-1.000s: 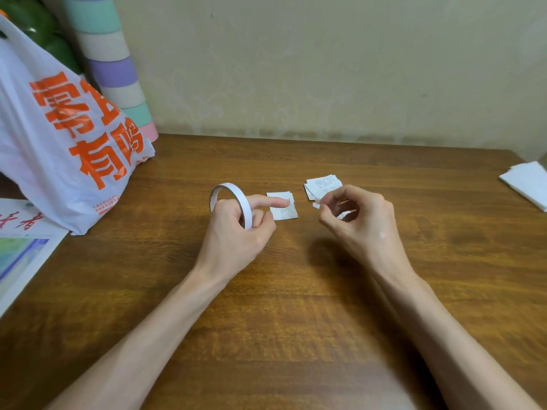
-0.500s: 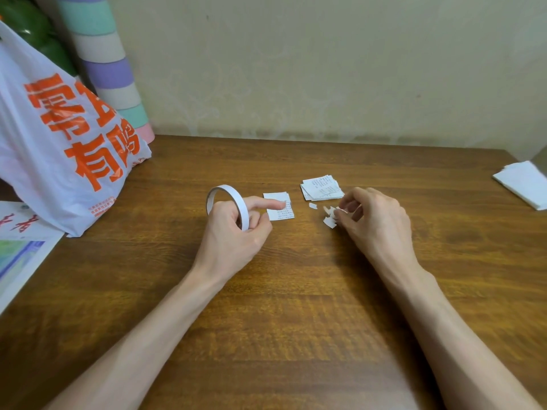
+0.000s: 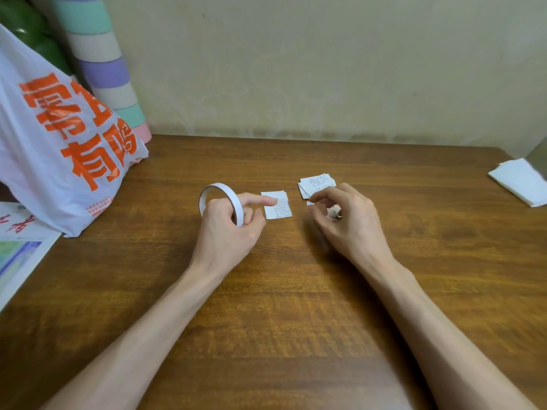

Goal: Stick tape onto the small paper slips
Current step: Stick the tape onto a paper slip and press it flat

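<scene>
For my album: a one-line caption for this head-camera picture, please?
Left hand grips a tape roll, forefinger on a paper slip; right hand pinches a white scrap near the slip stack.

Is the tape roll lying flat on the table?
No, the left hand grips the tape roll on edge, its index finger stretched onto a slip.

Soft, even light; edges bowed, right fingers perhaps slightly blurred.

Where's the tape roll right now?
Head view, left of centre: the left hand holds the tape roll, just left of a printed paper slip.
</scene>
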Available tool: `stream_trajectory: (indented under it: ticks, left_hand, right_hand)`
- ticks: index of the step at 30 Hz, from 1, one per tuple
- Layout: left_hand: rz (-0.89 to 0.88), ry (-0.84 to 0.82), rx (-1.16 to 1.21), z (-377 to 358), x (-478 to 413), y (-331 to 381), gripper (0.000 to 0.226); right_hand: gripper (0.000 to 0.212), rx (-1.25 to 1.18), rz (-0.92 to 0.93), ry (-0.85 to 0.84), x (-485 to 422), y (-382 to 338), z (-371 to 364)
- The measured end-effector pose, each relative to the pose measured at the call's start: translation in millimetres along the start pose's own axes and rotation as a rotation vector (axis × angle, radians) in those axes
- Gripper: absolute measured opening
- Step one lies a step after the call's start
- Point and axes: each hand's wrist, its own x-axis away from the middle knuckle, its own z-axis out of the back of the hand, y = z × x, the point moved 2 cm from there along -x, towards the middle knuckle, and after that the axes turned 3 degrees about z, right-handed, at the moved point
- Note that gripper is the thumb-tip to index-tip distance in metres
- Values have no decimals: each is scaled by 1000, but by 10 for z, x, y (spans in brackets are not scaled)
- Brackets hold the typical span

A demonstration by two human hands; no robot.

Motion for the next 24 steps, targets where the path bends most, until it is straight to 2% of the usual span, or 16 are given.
stream_trajectory:
  ticks: [3,7,10,12,15,18,22,24]
  left_hand:
    - [31,43,-25,35,-27,-34,27]
    - [51,64,-66,66,-53,-80,27]
    - [68,69,-77,76,-64,-111,27]
    - [79,73,-78,86,-71,-119,28]
    - [89,72,-84,94,-72,-114,28]
    - [101,80,-81,88,-72,-122,26]
    - [111,96,-44,100,-82,-148,13]
    - [115,87,-74,88,-84,-169,20]
  right_hand:
    - [14,-27,20,-86,-44,-80,-123]
    - [26,58,114,-130,-187,-179,-261]
    - [38,201,63,-273,-314,-229,-352]
    - [36,244,31,-331,-341,-245,-385]
    - [30,228,52,-310,-317,-241,-400]
    - [23,159,50,-209,-282,-214,-430]
    - [15,16,30,-109,-224,-205,-457]
    - [14,-56,21,-90,-218,-238,-398]
